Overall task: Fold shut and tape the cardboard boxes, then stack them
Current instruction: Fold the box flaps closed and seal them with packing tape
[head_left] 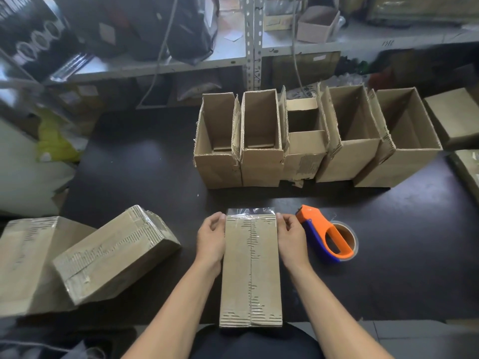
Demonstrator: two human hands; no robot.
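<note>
Far to the left of the grip, two taped-shut boxes sit on the dark counter (145,161) — a flat box (23,265) at the edge of view and a tilted box (111,255) leaning against it, its clear tape wrinkled over the seams. At the centre lies the closed box (251,270), long and narrow, its near end reaching the counter's front edge and its top flaps meeting along a middle seam covered with clear tape. The left hand (211,240) holds the box's left side near the far end, fingers curled against the wall with the thumb at the top edge; the right hand (291,239) does the same on the right side, so the grip is clamped on the box from both sides. A loose tail of clear tape (250,212) sticks out past the far end, between the two sets of fingertips. Just right of the right hand rests the tape dispenser (326,234) — orange and blue, lying on the counter with its roll toward the right. Beyond the grip, well apart from it, a row of open boxes (311,141) stands upright side by side, flaps raised.
</note>
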